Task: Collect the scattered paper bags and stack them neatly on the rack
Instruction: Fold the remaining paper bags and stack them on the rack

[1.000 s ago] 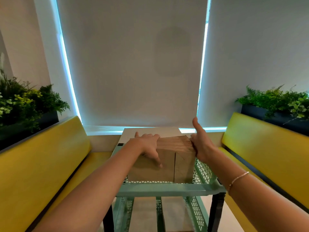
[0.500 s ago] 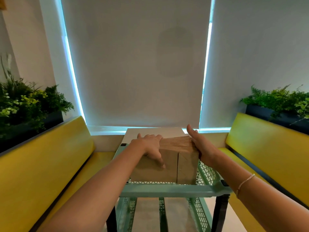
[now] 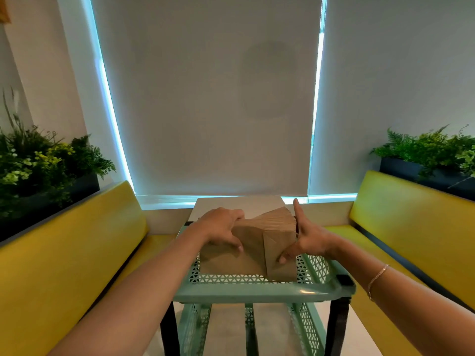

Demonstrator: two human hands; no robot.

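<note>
Left bench [image 3: 64,253], yellow, beside rack. Left hand [image 3: 221,228] curled over top left of bags [image 3: 257,247], thumb on front face: gripping. Bags upright in rack [image 3: 257,291] top tray, fanned at upper right. Right hand [image 3: 305,240] clasping bags' right end, thumb raised. Right bench [image 3: 411,227].

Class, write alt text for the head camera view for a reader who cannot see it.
Two hands, left hand and right hand, grip a bundle of brown paper bags standing in the top tray of a mint-green perforated rack. Yellow benches flank it, with planters behind and a drawn window blind ahead.
</note>
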